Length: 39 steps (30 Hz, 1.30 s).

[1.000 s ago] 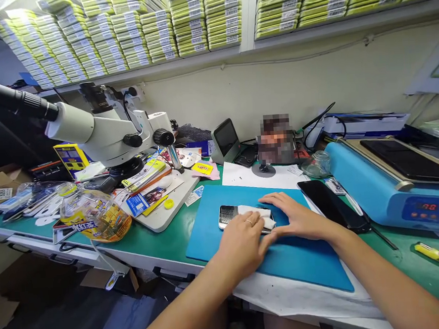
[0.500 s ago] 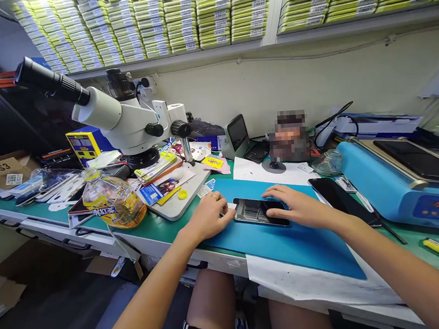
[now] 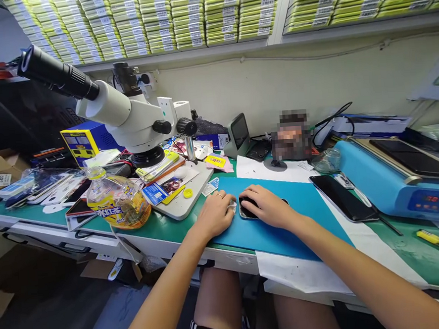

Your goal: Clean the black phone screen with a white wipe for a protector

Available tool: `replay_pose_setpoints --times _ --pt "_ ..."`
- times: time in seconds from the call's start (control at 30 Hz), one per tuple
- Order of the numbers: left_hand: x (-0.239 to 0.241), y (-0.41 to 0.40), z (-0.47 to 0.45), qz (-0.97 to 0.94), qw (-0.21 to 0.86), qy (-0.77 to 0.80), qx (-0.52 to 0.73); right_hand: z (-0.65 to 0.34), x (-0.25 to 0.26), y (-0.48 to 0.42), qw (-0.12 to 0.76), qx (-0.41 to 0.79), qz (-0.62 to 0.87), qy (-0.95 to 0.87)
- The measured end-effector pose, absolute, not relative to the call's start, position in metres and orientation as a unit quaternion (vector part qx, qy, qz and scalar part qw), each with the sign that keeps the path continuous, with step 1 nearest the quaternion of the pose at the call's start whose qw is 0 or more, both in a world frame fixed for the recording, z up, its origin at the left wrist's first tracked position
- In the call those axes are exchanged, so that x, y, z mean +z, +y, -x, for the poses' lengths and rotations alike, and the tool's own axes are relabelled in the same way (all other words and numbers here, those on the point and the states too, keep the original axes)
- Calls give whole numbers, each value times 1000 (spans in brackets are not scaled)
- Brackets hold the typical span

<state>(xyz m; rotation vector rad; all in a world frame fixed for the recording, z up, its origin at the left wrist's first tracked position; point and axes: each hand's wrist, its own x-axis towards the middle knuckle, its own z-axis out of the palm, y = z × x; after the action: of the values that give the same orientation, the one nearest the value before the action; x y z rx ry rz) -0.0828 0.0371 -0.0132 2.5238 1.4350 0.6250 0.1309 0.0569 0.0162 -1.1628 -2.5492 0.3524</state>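
Observation:
A phone [image 3: 248, 213] with a dark glossy front lies face up on the blue mat [image 3: 227, 238]. Over its middle rests my right hand [image 3: 268, 207], fingers stretched toward the left end, covering most of the screen. My left hand [image 3: 218, 214], with a ring on one finger, is just left of the phone. Its fingers are closed on a small crumpled white wipe [image 3: 233, 206], partly hidden. A second dark phone [image 3: 342, 197] lies right of the mat.
Left stand a microscope [image 3: 119, 113] and a plastic drink bottle [image 3: 119, 200]. At right sits a blue heating machine [image 3: 384, 184] with a red display, near a yellow-handled tool [image 3: 438, 243]. A small screen device [image 3: 237, 133] and a glass jar [image 3: 327, 161] are behind the mat.
My right hand has moved left from the phone's right end, over its screen. My left hand stays at the left end. The whole view has shifted slightly.

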Motion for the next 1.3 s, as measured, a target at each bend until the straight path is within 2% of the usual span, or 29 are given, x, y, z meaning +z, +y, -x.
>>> replay_pose_setpoints --times 0.43,1.3 --pt "-10 31 79 -852 75 470 218 -123 12 55 193 82 408 -888" --pt "-7 29 76 -847 91 472 227 -112 11 54 180 44 438 -880"
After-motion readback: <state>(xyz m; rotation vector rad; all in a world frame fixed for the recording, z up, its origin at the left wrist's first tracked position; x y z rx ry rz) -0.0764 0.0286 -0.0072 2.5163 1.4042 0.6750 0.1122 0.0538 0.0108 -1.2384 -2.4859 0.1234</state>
